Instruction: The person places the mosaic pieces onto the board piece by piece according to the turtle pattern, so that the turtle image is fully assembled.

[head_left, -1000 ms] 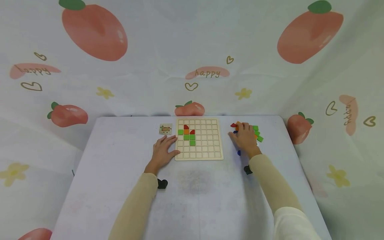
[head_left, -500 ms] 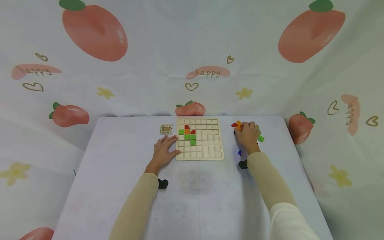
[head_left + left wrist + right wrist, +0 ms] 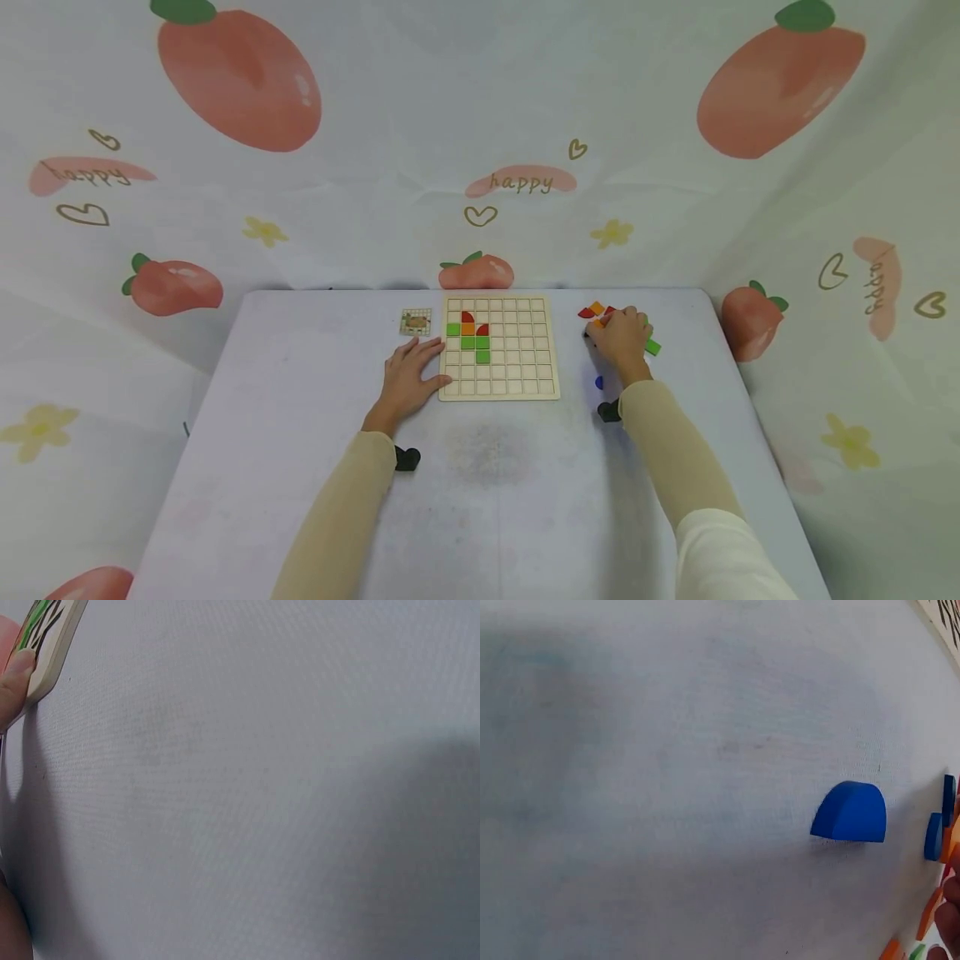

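Note:
My left hand (image 3: 407, 382) lies with its fingers spread at the left edge of a wooden grid board (image 3: 517, 367); in the left wrist view its thumb (image 3: 16, 679) touches the board's corner. Several green squares (image 3: 482, 357), an orange square (image 3: 468, 329) and two red quarter-round pieces (image 3: 467, 317) sit in the grid. My right hand (image 3: 622, 340) is bent down over a pile of coloured pieces (image 3: 597, 307) right of the board. A red piece (image 3: 610, 310) shows by its fingertips. The hand hides much of the pile, and whether it pinches a piece cannot be seen.
A small picture card (image 3: 416, 322) lies left of the board. One blue rounded piece (image 3: 851, 814) stands apart on the white table (image 3: 300, 500), nearer than the pile. A printed cloth (image 3: 360, 208) hangs behind the table.
My right hand first moved slightly and drew its fingers in over the pile, then stayed about there. A red piece now shows by its fingertips. The left hand and board pieces stay put.

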Action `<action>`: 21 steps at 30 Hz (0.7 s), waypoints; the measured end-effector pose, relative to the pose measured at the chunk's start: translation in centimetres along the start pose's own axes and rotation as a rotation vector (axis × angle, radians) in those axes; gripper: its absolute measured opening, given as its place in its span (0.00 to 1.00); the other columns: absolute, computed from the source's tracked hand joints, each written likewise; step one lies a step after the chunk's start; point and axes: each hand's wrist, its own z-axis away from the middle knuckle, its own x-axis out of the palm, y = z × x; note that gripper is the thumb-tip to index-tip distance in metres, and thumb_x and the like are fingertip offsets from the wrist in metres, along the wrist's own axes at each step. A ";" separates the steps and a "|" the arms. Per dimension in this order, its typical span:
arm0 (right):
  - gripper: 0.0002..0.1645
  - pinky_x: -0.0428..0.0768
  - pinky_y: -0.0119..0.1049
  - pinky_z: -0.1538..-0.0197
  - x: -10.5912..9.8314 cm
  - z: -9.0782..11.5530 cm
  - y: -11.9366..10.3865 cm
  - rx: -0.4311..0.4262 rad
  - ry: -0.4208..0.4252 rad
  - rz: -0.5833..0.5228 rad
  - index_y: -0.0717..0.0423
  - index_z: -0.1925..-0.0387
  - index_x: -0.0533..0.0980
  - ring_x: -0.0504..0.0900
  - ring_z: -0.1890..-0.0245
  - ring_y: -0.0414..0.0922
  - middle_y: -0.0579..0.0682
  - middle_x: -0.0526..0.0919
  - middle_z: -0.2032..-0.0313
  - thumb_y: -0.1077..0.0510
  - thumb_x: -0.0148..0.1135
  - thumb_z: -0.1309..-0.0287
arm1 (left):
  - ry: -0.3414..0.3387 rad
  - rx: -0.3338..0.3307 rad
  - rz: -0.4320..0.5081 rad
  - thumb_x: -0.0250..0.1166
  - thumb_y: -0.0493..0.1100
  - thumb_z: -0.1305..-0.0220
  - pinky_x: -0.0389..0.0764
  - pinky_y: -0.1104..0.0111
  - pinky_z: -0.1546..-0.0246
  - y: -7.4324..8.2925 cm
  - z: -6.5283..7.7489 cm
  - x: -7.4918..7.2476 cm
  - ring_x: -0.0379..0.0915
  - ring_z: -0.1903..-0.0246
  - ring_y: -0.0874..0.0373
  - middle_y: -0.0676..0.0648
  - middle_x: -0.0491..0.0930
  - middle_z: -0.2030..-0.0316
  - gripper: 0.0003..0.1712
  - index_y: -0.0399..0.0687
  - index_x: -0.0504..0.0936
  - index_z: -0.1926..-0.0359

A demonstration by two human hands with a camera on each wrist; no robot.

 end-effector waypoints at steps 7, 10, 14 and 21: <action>0.22 0.73 0.55 0.41 -0.3 -0.1 0.0 -0.048 0.020 -0.022 0.64 0.59 0.81 0.71 0.46 0.60 0.63 0.75 0.48 0.48 0.59 0.38 | 0.004 0.001 -0.014 0.68 0.62 0.35 0.51 0.45 0.25 -0.1 0.0 0.1 0.44 0.19 0.48 0.57 0.63 0.23 0.41 0.61 0.67 0.24; 0.23 0.77 0.54 0.44 -0.6 0.0 -0.3 -0.070 0.012 -0.034 0.64 0.58 0.82 0.72 0.46 0.59 0.63 0.76 0.48 0.47 0.59 0.40 | 0.003 -0.001 -0.010 0.68 0.62 0.35 0.51 0.44 0.25 -0.1 0.1 0.1 0.44 0.19 0.48 0.57 0.63 0.23 0.41 0.61 0.67 0.24; 0.24 0.79 0.53 0.48 -0.7 0.3 -0.9 -0.124 -0.005 -0.039 0.62 0.57 0.82 0.74 0.46 0.59 0.61 0.76 0.46 0.45 0.59 0.41 | 0.009 0.004 -0.008 0.68 0.62 0.36 0.51 0.44 0.26 -0.1 0.0 0.0 0.45 0.19 0.48 0.56 0.64 0.23 0.41 0.60 0.68 0.25; 0.21 0.77 0.50 0.51 -0.4 1.1 -2.4 -0.255 0.016 -0.053 0.59 0.61 0.83 0.77 0.54 0.57 0.58 0.77 0.52 0.45 0.64 0.41 | -0.002 0.001 -0.009 0.68 0.62 0.35 0.50 0.45 0.25 0.0 0.0 0.1 0.44 0.19 0.48 0.57 0.63 0.23 0.41 0.61 0.67 0.24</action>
